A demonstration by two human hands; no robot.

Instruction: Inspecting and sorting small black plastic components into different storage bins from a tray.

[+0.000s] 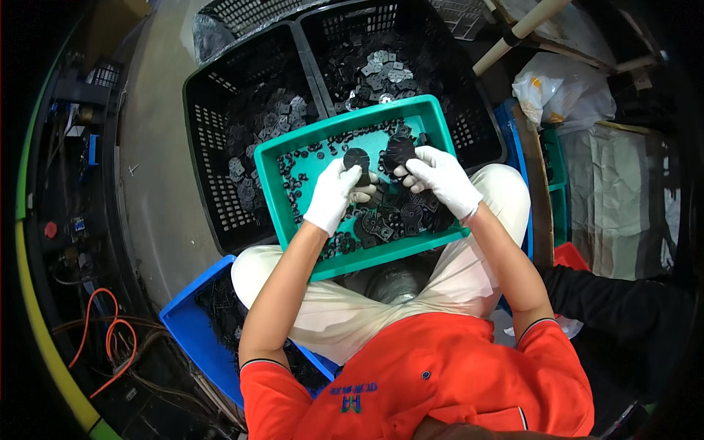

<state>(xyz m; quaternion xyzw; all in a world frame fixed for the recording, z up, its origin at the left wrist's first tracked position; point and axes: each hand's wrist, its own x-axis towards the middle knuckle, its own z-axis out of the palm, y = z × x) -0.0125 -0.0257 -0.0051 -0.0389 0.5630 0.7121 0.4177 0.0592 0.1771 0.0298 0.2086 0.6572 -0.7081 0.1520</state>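
Both my hands wear white gloves with bare fingertips and are held over a green tray (352, 265) on my lap. Between the fingers of my left hand (336, 192) is a flat black plastic part (356, 158) with a rounded end. My right hand (442, 180) grips a similar rounded black part (400, 149), a little apart from the first. Small black ring-shaped pieces (292, 183) lie scattered on the tray floor. Larger flat black parts (378, 226) are heaped in its near side, partly hidden below my hands.
Beyond the tray stand two black perforated crates (196, 139) of loose black parts. A blue bin (194, 323) with thin dark pieces sits at my left. Plastic bags (565, 88) and a paper-wrapped box (609, 198) are at the right. An orange hose (110, 330) coils at far left.
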